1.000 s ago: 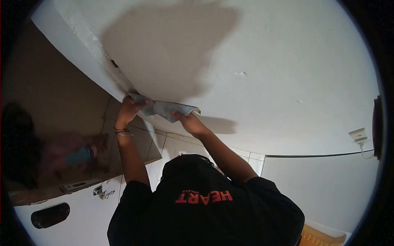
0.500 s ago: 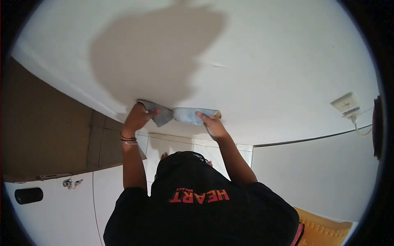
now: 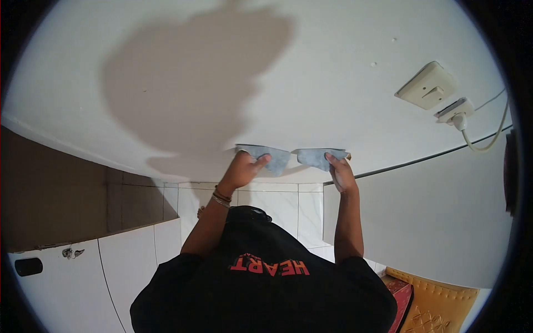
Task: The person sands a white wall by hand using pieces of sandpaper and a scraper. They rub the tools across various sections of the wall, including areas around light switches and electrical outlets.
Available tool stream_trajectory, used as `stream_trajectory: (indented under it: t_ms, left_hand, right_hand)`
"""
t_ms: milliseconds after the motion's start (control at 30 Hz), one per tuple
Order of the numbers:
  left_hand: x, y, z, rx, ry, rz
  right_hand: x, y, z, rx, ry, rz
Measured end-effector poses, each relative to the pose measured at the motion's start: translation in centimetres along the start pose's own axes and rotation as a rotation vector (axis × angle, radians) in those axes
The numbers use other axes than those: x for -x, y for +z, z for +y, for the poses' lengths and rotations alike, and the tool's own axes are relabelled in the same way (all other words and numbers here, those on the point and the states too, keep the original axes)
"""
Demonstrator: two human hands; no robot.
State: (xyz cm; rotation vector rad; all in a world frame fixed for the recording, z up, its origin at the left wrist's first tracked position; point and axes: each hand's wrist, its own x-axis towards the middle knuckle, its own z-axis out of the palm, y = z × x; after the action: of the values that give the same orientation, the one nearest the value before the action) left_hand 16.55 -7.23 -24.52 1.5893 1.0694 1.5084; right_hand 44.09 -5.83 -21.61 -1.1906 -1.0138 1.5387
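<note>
My left hand grips a grey-blue piece that looks like sandpaper, its thumb lying across the front and the fingers behind. A second, similar piece of sandpaper is in my right hand, pinched under the thumb, with a brownish edge showing at its right end. Both pieces are up against the white wall, side by side with a narrow gap between their inner ends. The fingers behind each piece are mostly hidden.
On the wall at right are a switch plate and a socket with a plug, its cable hanging down. A grey panel stands at right, above a tan tufted chair back. White doors are at lower left.
Both hands have shifted right along the wall with their sandpaper pieces, whose inner ends now show a gap. The view has moved too, bringing the switch plate into sight.
</note>
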Motion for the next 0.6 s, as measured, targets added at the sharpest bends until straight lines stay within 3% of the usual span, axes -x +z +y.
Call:
stream_trajectory:
  t_ms: [67,133,233,333,500,600]
  left_hand:
    - [0.4,-0.1,-1.6,-0.155,-0.312,-0.26]
    - [-0.5,-0.7,0.6,-0.133,-0.357,-0.295]
    - [-0.7,-3.5,1.9,0.074,-0.194,-0.116]
    - [0.0,-9.3,2.1,0.036,-0.288,-0.112]
    - [2.9,-21.3,0.4,0.018,-0.405,0.14]
    - [4.6,-29.0,-0.5,0.019,-0.466,0.232]
  right_hand:
    - [0.5,1.4,-1.3,0.106,0.035,0.021]
    - [-0.1,2.1,-1.6,0.22,0.045,-0.045]
    - [-1.2,5.7,-2.4,0.398,0.074,-0.162]
    - [-0.9,11.9,-3.3,0.471,0.111,-0.242]
    - [-1.5,25.1,-0.2,0.454,0.111,-0.336]
    - [-2.3,31.8,3.6,0.478,-0.005,-0.349]
